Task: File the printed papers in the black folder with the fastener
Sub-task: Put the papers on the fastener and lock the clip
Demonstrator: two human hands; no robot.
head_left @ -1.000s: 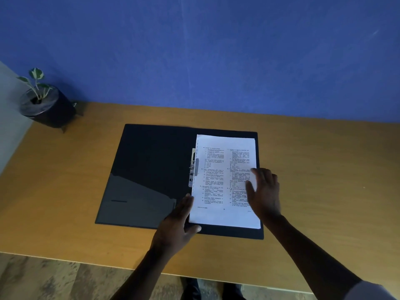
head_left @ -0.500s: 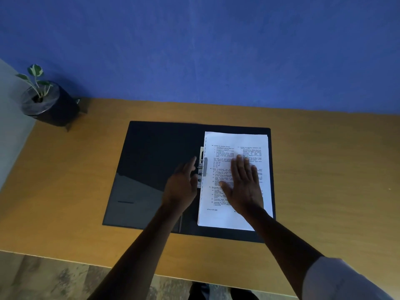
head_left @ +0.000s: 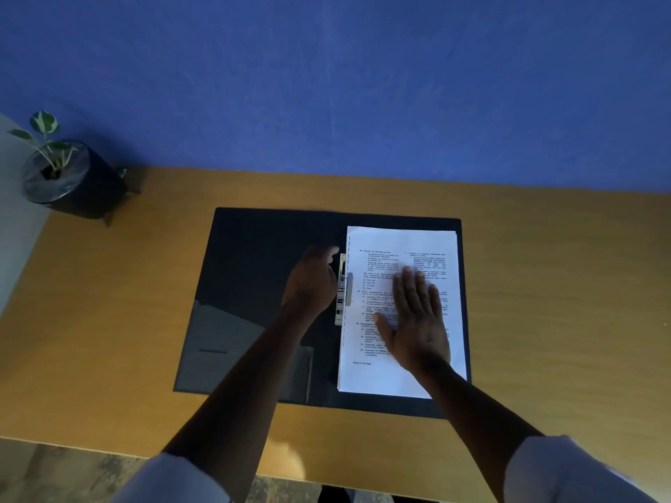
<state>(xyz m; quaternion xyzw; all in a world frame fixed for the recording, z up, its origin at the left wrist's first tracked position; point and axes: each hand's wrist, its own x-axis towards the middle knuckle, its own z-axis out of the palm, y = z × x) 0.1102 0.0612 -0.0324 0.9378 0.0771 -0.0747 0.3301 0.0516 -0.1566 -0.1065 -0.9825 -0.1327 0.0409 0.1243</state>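
The black folder (head_left: 254, 285) lies spread flat on the wooden table. On its right half sits the stack of printed papers (head_left: 403, 245). Along the papers' left edge runs the metal fastener (head_left: 343, 288). My right hand (head_left: 417, 321) lies flat on the papers, palm down, fingers spread. My left hand (head_left: 314, 281) is at the fastener from the left side, fingers curled against it; whether they grip it is hidden by the hand's back.
A small plant in a dark pot (head_left: 61, 176) stands at the table's far left corner. A blue wall (head_left: 326, 85) rises directly behind the table. The table's near edge (head_left: 90, 446) runs below the folder, with floor beyond it.
My left hand moved from the folder's bottom edge up to the fastener. My right hand slid from the papers' right edge to their middle and lies flat.
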